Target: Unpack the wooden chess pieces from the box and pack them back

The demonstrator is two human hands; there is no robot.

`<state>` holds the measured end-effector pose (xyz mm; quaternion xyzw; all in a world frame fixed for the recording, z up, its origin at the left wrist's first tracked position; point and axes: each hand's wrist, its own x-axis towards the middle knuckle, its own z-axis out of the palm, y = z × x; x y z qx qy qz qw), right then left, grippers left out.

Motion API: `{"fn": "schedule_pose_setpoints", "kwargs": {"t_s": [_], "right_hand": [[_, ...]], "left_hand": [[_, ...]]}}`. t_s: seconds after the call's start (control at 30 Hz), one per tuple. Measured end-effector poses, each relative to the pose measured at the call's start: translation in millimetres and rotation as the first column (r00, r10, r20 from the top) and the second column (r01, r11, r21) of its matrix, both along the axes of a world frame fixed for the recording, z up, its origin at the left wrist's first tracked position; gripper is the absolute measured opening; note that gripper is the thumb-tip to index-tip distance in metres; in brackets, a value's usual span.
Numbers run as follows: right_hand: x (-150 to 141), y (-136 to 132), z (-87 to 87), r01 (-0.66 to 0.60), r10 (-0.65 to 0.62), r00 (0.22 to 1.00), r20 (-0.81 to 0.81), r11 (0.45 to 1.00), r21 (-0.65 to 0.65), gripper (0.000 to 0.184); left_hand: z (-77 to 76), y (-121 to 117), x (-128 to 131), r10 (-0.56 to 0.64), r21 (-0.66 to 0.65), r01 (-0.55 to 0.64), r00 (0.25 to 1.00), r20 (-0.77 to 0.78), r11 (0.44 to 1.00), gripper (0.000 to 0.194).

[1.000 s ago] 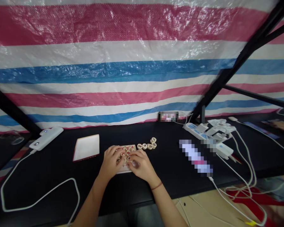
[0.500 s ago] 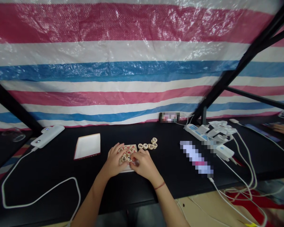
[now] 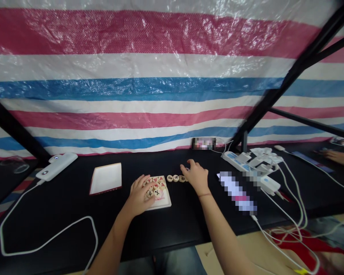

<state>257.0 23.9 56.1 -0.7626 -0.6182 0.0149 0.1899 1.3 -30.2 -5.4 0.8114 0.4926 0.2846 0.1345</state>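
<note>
A shallow white box holds rows of round Chinese chess pieces with red and black characters. A bare patch with a pinkish, crumpled-looking bit shows at its near right. My left hand lies over the left side of the box, fingers spread across the pieces and thumb near the front row. To the right, a short row of loose chess pieces rests on the black table. My right hand is over the right end of that row, thumb and fingers apart around a piece; it partly hides the pieces there.
A white box lid lies at left. Beyond it are a white power bank and its cable. To the right are a phone, a power strip with plugs and cables, and another person's hand. A second phone leans at the back.
My right hand has moved from the box to the loose pieces on the right, its fingers spreading. The front right of the box is now uncovered. My left hand stays at the box.
</note>
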Motion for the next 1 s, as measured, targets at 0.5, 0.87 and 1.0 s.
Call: {"fn": "schedule_pose_setpoints", "kwargs": {"t_s": [0.5, 0.87, 1.0], "right_hand": [[-20, -10, -2.5, -0.348, 0.401, 0.804, -0.440, 0.916, 0.199, 0.028], [-50, -41, -44.8, -0.354, 0.532, 0.439, -0.724, 0.843, 0.405, 0.022], [-48, -44, -44.2, -0.350, 0.530, 0.452, -0.717, 0.845, 0.404, 0.023]], "left_hand": [[19.6, 1, 6, 0.026, 0.208, -0.052, 0.992, 0.125, 0.977, 0.030], [32.2, 10, 45, -0.128, 0.038, 0.123, 0.972, 0.195, 0.992, 0.027], [25.8, 7, 45, -0.129, 0.077, 0.115, 0.966, 0.222, 0.990, 0.023]]}}
